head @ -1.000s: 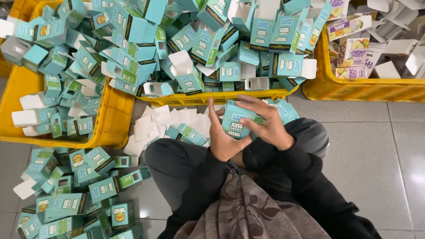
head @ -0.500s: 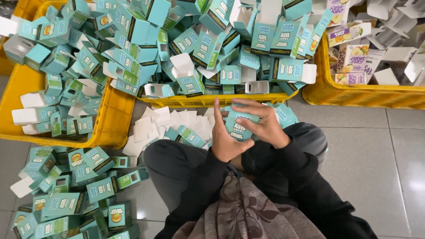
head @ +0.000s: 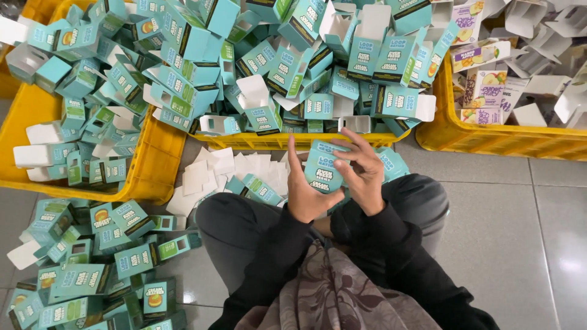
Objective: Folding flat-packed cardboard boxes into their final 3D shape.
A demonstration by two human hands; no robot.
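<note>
Left of frame, teal cartons (head: 92, 269) lie loose on floor w/ a yellow crate (head: 156, 159) of more behind. Centre, over person's lap: left hand (head: 304, 192) cups a small teal box (head: 325, 168) from below; right hand (head: 362, 174) pinches its upper edge w/ curled fingers. Far right, another yellow crate (head: 489, 137) holds fruit-print boxes.

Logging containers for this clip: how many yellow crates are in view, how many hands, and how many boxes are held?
Yellow crates: 3, left, middle, right
Hands: 2, left hand, right hand
Held teal carton: 1
Total: 6
</note>
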